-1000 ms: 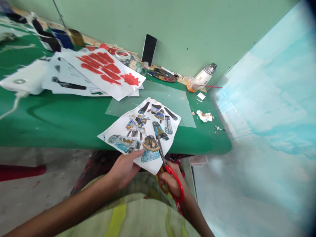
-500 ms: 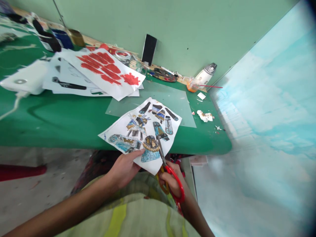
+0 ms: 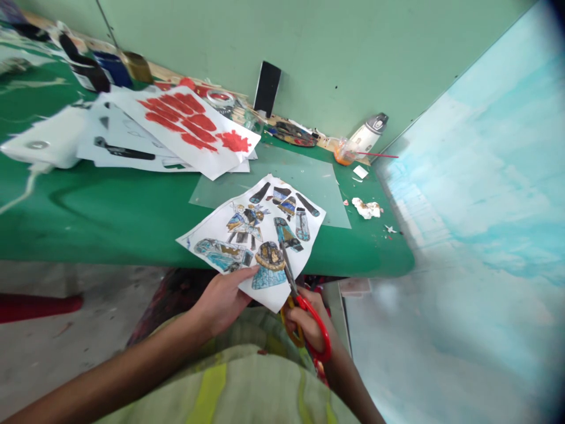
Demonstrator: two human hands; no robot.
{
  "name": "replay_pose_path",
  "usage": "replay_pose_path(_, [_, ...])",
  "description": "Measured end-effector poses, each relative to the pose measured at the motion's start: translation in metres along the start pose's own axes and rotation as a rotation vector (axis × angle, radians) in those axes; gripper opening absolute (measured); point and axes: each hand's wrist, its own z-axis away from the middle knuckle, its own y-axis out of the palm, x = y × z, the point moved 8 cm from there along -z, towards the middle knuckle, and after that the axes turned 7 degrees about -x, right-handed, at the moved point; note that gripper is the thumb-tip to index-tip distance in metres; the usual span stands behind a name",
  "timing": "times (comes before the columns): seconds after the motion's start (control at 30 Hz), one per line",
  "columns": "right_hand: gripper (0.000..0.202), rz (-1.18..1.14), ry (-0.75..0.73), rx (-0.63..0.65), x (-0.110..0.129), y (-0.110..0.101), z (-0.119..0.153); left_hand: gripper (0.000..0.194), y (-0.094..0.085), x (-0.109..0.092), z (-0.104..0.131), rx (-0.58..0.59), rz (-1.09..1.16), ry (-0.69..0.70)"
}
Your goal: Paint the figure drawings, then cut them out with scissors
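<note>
A white sheet of paper (image 3: 216, 234) with coloured drawings of a figure and separate body and clothing parts is held at the table's front edge. My left hand (image 3: 227, 297) pinches its lower left side, thumb on top and fingers hidden underneath. In my right hand (image 3: 306, 321) are scissors (image 3: 324, 341) with one red and one yellow handle loop. Their blades lie over the paper, pointing away from me, between the bell-shaped blue and brown drawing and a boot-like one. Part of the lower blade is hidden, so how far the blades are apart is unclear.
Beyond the paper lies a translucent sheet (image 3: 338, 200) on the green table (image 3: 132, 218). Papers with red paint (image 3: 229, 162) and a white device with a cable (image 3: 48, 138) are to the left. A phone (image 3: 267, 88) leans on the wall; a cup with orange liquid (image 3: 343, 154) stands right.
</note>
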Motion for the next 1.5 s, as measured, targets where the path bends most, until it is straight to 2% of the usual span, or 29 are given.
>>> replay_pose_path(0.5, [0.003,0.003,-0.022,0.018,-0.001,-0.001,-0.004,0.052,-0.002,-0.002,-0.004,0.021,0.001,0.019])
replay_pose_path(0.7, [0.004,0.011,-0.057,0.028,-0.001,-0.002,-0.005,0.040,-0.004,-0.003,-0.007,0.025,-0.016,0.011])
replay_pose_path(0.97, [0.004,-0.013,-0.047,0.029,-0.004,0.000,-0.004,0.040,-0.003,-0.004,-0.003,-0.020,-0.033,0.014])
replay_pose_path(1.5, [0.004,-0.042,-0.027,0.030,-0.008,-0.002,-0.003,0.020,-0.004,-0.010,-0.004,-0.030,-0.089,0.017])
